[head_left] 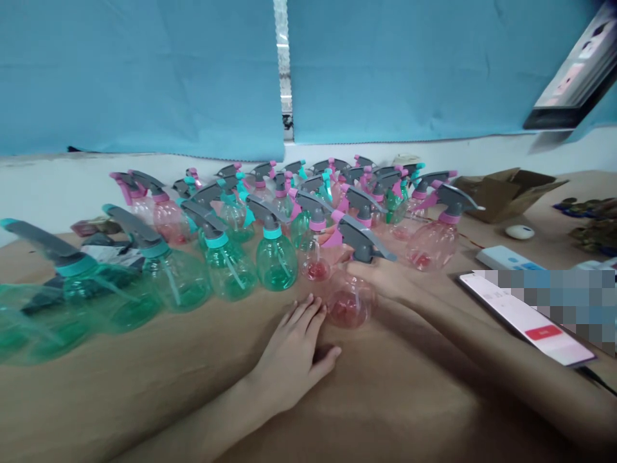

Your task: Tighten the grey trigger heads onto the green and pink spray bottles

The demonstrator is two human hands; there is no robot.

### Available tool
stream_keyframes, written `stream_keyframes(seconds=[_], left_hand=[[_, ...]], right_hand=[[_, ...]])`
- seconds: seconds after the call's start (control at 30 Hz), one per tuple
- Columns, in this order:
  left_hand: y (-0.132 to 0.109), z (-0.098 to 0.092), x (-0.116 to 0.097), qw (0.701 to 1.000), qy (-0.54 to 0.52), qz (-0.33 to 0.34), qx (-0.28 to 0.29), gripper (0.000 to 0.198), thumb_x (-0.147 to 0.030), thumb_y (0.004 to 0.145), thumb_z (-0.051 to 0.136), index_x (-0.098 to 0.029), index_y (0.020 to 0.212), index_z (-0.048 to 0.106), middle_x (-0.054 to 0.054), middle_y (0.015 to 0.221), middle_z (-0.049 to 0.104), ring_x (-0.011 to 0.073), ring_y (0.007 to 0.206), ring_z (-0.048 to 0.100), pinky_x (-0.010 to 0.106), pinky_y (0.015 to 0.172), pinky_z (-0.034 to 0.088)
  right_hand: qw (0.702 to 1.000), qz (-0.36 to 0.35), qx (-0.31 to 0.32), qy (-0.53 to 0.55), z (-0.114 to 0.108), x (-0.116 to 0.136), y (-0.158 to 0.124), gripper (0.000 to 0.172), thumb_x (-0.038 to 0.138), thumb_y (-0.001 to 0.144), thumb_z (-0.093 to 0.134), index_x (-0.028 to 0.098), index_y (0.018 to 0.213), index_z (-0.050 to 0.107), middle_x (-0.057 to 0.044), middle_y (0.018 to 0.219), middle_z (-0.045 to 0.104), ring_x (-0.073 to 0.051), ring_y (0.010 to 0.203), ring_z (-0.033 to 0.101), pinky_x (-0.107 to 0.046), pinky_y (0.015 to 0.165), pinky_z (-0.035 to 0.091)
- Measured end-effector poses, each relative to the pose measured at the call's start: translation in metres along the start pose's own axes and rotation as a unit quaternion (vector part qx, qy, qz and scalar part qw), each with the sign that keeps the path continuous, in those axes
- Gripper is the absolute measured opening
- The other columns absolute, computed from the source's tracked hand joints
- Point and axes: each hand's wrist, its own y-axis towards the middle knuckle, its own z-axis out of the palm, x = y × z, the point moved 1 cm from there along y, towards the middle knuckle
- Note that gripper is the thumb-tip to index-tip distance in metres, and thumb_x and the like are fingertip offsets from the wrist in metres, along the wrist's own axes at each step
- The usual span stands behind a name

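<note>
My left hand (296,357) lies flat on the brown tabletop (193,379), fingers outstretched and holding nothing. Its fingertips come close to the base of a clear pink spray bottle (349,305) with a grey and pink trigger head. Around that bottle's neck, just under the head, my right hand (373,273) is closed; some of its fingers are hidden behind the bottle. The bottle stands upright. Left of it is a green spray bottle (277,263) with a turquoise collar, and to its right another pink spray bottle (431,244).
Several more green and pink spray bottles (178,283) crowd the table's left side and back. At right lie a lit phone (525,318), a white and blue box (508,258) and a white mouse (519,231). An open cardboard box (506,193) stands behind them, near the wall.
</note>
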Motion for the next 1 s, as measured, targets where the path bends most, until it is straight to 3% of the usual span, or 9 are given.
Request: stream_keyframes(seconds=[0.37,0.7,1.0], left_hand=[[-0.002,0.002,0.003,1.0,0.003,0.009,-0.018,0.057,-0.046,0.09,0.044,-0.008,0.133,0.041,0.014,0.14,0.041,0.025,0.131,0.032,0.044,0.107,0.027],[-0.002,0.0,0.001,1.0,0.0,-0.001,-0.01,0.055,-0.044,0.09,0.045,-0.008,0.131,0.042,0.015,0.14,0.041,0.0261,0.131,0.032,0.045,0.106,0.029],[-0.002,-0.001,0.0,1.0,-0.001,0.005,-0.016,0.054,-0.042,0.089,0.047,-0.009,0.132,0.042,0.014,0.139,0.042,0.0259,0.131,0.033,0.046,0.106,0.03]], right_hand=[[0.999,0.006,0.008,-0.032,-0.003,0.008,-0.003,0.006,0.026,0.057,0.05,0.022,0.057,0.045,0.0,0.061,0.05,-0.017,0.065,0.047,-0.031,0.06,0.039],[1.0,0.002,-0.006,-0.006,-0.002,0.001,-0.002,0.008,0.025,0.055,0.053,0.022,0.055,0.045,0.003,0.054,0.043,-0.014,0.056,0.041,-0.028,0.051,0.033],[1.0,0.024,0.009,-0.007,-0.004,0.005,-0.004,0.011,0.029,0.055,0.053,0.022,0.056,0.044,0.002,0.06,0.047,-0.015,0.06,0.044,-0.029,0.055,0.037]])
